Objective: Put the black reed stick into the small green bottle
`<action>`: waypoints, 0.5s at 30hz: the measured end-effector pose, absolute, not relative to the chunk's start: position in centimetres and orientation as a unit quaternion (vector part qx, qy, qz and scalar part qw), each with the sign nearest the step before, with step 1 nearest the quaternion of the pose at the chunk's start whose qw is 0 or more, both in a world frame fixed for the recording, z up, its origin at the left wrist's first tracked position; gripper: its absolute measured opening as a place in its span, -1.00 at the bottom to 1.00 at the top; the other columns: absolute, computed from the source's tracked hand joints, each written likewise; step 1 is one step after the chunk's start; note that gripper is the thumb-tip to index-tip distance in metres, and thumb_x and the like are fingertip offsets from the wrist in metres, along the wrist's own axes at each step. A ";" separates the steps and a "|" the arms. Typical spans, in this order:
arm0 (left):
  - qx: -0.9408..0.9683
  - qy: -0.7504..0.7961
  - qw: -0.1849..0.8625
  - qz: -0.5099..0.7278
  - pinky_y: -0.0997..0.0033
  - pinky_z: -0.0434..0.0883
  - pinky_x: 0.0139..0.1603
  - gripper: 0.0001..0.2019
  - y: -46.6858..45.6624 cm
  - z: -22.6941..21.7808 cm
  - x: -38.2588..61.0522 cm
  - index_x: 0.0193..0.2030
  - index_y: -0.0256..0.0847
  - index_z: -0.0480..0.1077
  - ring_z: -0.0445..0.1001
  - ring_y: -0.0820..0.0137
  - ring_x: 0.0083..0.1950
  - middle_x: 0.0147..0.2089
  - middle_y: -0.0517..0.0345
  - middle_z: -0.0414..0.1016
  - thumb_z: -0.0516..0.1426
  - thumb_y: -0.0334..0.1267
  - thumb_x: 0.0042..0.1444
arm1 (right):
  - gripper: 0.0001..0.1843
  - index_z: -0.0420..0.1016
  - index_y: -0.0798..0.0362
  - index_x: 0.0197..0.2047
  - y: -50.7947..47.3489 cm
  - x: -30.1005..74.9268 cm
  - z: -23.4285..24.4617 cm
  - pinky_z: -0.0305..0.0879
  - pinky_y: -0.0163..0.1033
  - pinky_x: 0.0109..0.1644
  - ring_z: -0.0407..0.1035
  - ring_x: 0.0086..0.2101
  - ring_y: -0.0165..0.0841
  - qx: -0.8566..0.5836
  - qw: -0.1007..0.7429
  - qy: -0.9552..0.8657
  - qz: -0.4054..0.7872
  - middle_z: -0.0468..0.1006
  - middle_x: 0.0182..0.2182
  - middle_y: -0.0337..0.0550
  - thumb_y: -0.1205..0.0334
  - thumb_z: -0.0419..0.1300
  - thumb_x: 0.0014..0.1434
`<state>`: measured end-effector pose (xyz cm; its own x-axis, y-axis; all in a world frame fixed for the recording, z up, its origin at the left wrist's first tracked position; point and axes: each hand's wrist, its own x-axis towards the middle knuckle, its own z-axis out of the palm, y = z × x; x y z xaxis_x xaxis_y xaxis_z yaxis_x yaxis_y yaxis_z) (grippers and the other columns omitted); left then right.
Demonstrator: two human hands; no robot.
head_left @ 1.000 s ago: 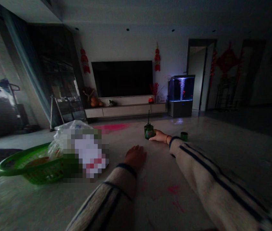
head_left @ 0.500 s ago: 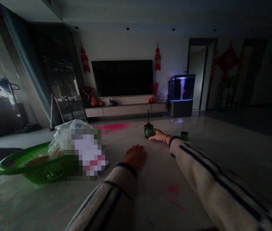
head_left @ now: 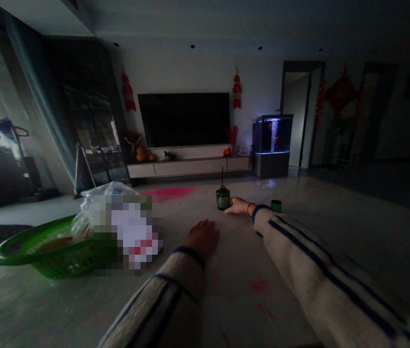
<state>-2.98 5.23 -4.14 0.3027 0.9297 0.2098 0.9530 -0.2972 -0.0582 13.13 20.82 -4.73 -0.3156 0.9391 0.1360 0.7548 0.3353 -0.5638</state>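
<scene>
Dim living room here, with a big wall TV (head_left: 183,120) over a low cabinet (head_left: 186,169) and a lit fish tank (head_left: 272,137) off to the side. On the pale glossy table (head_left: 248,251), the dark green bottle (head_left: 223,199) stands upright, its long axis straight up and a thin black stick (head_left: 222,180) poking from the top. It sits directly left of the right hand (head_left: 239,207), which is clearly the nearer one. Those fingers (head_left: 231,209) lie stretched out and open, tips right at the bottle's lower side, not wrapped around it. The left hand (head_left: 203,237) rests palm-down further back, fingers relaxed and holding nothing. A small green cup (head_left: 276,206) sits just past the right wrist, while a green basket (head_left: 56,256), a plastic bag (head_left: 89,220) and a pixelated package (head_left: 128,237) are well off to the left.
</scene>
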 end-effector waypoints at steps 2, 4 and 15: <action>-0.797 -0.594 0.091 -0.062 0.25 0.13 0.14 -0.59 5.3 -4.2 -3.0 0.07 -0.35 0.22 0.21 0.24 0.16 0.12 -0.16 0.25 -0.17 -0.19 0.18 | -0.72 0.49 0.18 -0.37 20.3 13.3 -4.2 0.25 -0.38 -0.36 0.40 -0.40 -0.38 -0.544 0.197 -0.792 0.195 0.52 -0.42 -0.12 0.20 0.28 -0.21; -0.797 -0.594 0.094 -0.058 0.27 0.10 0.16 -0.58 5.3 -4.2 -3.0 0.10 -0.36 0.20 0.18 0.25 0.18 0.14 -0.16 0.23 -0.17 -0.18 0.19 | -0.69 0.48 0.18 -0.37 19.6 13.7 -3.4 0.25 -0.38 -0.36 0.40 -0.39 -0.36 -0.551 0.159 -0.800 0.175 0.52 -0.41 -0.10 0.17 0.28 -0.20; -0.807 -0.581 0.090 -0.061 0.31 0.15 0.12 -0.60 5.3 -3.8 -3.1 0.02 -0.34 0.26 0.23 0.28 0.14 0.09 -0.13 0.30 -0.15 -0.17 0.17 | -0.44 0.35 0.25 -0.05 16.6 17.5 -1.4 0.26 -0.39 -0.34 0.42 -0.31 -0.31 -0.567 0.069 -0.813 0.111 0.53 -0.29 0.02 0.15 0.24 -0.13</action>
